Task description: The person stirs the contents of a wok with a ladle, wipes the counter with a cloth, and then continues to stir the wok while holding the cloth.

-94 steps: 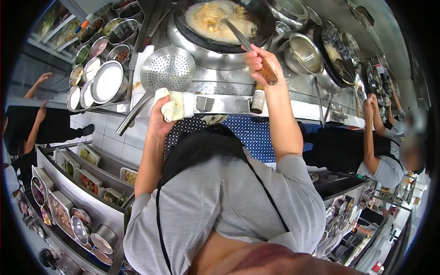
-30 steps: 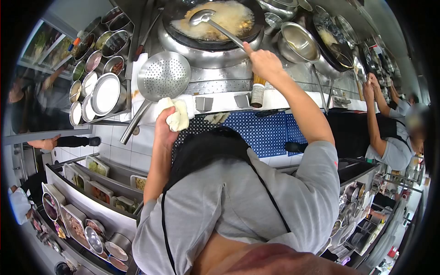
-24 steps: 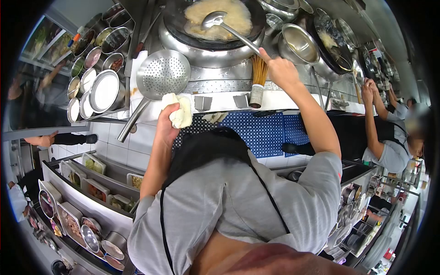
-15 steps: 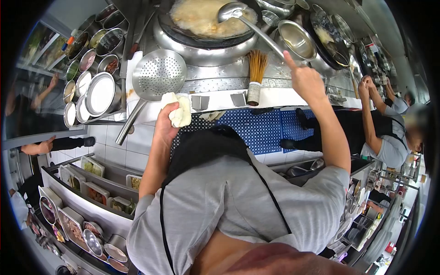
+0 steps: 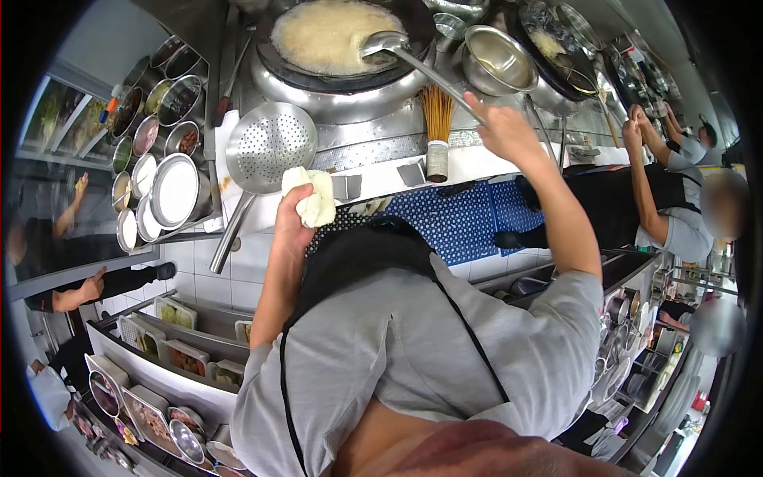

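A folded pale cloth point(image 5: 311, 199) is gripped in my left hand point(image 5: 294, 220), just below the perforated strainer point(image 5: 272, 148). My right hand point(image 5: 511, 135) is closed on the long handle of a metal ladle point(image 5: 385, 44), index finger laid along it. The ladle's bowl rests at the right side of the bubbling, pale yellow liquid point(image 5: 330, 36) in the wok point(image 5: 405, 17). Between my hands a bamboo brush point(image 5: 437, 127) stands at the counter's front edge.
Bowls of ingredients point(image 5: 175, 191) crowd the left side. A metal bowl point(image 5: 499, 62) and a second wok point(image 5: 556, 48) are at the right. Co-workers point(image 5: 675, 199) stand at the far right. Food trays point(image 5: 188, 359) fill a counter at the lower left.
My right hand and the ladle have shifted left, with the ladle's bowl now lower in the wok. The camera view has moved slightly. The cloth remains in my left hand.
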`<state>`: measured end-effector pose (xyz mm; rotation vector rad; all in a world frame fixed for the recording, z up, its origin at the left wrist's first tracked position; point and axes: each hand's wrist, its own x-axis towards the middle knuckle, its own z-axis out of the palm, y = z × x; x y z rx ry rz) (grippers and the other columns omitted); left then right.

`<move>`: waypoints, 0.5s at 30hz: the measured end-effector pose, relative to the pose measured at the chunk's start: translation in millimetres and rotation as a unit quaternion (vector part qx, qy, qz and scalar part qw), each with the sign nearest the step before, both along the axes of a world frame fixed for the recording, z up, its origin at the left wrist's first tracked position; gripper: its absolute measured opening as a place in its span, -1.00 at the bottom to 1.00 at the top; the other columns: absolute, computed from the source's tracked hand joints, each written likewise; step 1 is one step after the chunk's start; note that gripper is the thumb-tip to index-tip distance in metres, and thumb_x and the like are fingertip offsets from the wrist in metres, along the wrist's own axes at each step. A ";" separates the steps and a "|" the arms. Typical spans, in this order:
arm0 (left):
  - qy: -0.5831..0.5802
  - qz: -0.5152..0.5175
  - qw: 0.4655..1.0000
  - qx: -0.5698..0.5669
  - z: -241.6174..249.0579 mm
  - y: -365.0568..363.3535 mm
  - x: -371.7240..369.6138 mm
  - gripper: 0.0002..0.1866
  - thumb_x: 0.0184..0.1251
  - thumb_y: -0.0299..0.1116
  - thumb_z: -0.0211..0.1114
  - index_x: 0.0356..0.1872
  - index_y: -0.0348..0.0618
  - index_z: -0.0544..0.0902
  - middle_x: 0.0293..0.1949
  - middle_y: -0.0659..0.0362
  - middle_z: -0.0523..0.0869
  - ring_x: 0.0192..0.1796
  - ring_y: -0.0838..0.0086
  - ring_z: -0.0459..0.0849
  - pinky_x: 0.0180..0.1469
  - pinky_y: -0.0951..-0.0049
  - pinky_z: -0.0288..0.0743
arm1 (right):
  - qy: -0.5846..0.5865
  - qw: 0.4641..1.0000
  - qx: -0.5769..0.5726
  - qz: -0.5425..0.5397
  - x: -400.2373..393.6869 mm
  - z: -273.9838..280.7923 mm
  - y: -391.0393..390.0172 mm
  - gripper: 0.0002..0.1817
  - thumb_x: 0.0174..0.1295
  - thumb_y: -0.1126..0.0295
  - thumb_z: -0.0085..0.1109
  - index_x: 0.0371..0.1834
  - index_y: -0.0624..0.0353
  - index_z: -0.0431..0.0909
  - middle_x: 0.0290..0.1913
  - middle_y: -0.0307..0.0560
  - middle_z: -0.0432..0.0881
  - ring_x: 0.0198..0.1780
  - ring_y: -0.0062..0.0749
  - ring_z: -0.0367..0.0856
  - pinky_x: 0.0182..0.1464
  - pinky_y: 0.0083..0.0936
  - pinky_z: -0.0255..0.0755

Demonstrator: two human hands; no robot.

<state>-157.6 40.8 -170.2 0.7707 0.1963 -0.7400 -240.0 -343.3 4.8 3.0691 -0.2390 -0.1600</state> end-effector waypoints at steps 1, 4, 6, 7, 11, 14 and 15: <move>-0.001 0.000 1.000 0.001 -0.8 1.0 -0.9 -0.50 0.21 -0.32 0.29 0.18 -0.27 0.51 0.00 0.02 0.71 0.01 0.19 0.73 0.13 0.17 0.64 | 0.003 1.000 0.002 -0.007 8.7 -7.0 6.4 -0.29 0.22 0.50 0.05 0.52 -0.01 0.26 -0.17 0.20 0.72 -0.12 0.14 0.70 -0.02 0.03 0.55; 0.007 0.008 1.000 -0.001 2.1 4.8 -3.4 -0.50 0.21 -0.31 0.29 0.18 -0.27 0.51 0.00 0.02 0.71 0.01 0.20 0.73 0.12 0.18 0.65 | -0.024 0.999 0.029 -0.018 35.8 -31.1 17.6 -0.32 0.21 0.53 -0.01 0.49 0.06 0.28 -0.16 0.21 0.72 -0.10 0.17 0.70 -0.01 0.03 0.55; 0.011 0.017 1.000 -0.003 5.8 7.6 -7.0 -0.50 0.21 -0.31 0.28 0.18 -0.26 0.51 0.00 0.02 0.71 0.01 0.21 0.73 0.11 0.19 0.65 | -0.042 0.998 0.049 -0.014 57.5 -53.9 15.7 -0.37 0.20 0.51 0.02 0.42 0.17 0.31 -0.15 0.26 0.71 -0.06 0.20 0.69 0.03 0.03 0.55; 0.009 0.023 1.000 -0.003 8.5 9.2 -8.8 -0.51 0.21 -0.31 0.28 0.18 -0.26 0.51 -0.01 0.03 0.71 0.01 0.22 0.73 0.10 0.20 0.65 | -0.045 0.997 0.056 -0.017 67.5 -63.1 14.0 -0.37 0.19 0.51 0.03 0.42 0.18 0.31 -0.15 0.28 0.71 -0.06 0.21 0.69 0.03 0.02 0.55; 0.014 0.055 0.998 0.011 8.8 17.1 -14.9 -0.51 0.21 -0.31 0.28 0.17 -0.25 0.52 -0.01 0.04 0.72 0.00 0.24 0.74 0.07 0.22 0.66 | -0.067 0.992 0.098 -0.034 101.3 -71.7 32.8 -0.38 0.17 0.49 0.08 0.38 0.24 0.31 -0.11 0.34 0.69 -0.03 0.24 0.68 0.06 0.03 0.54; 0.015 0.082 0.996 0.023 10.7 22.3 -19.6 -0.51 0.21 -0.30 0.28 0.17 -0.26 0.52 -0.02 0.04 0.72 -0.01 0.24 0.74 0.07 0.22 0.66 | -0.091 0.987 0.125 -0.034 133.0 -92.1 34.9 -0.37 0.14 0.49 0.12 0.36 0.27 0.31 -0.10 0.35 0.69 -0.01 0.26 0.67 0.09 0.04 0.53; 0.012 0.085 0.996 0.022 13.2 23.7 -21.0 -0.51 0.22 -0.30 0.28 0.17 -0.26 0.52 -0.03 0.04 0.72 -0.03 0.25 0.74 0.05 0.23 0.67 | -0.099 0.986 0.132 -0.030 143.2 -95.9 38.8 -0.36 0.13 0.48 0.13 0.36 0.27 0.31 -0.09 0.35 0.69 0.00 0.27 0.67 0.10 0.04 0.53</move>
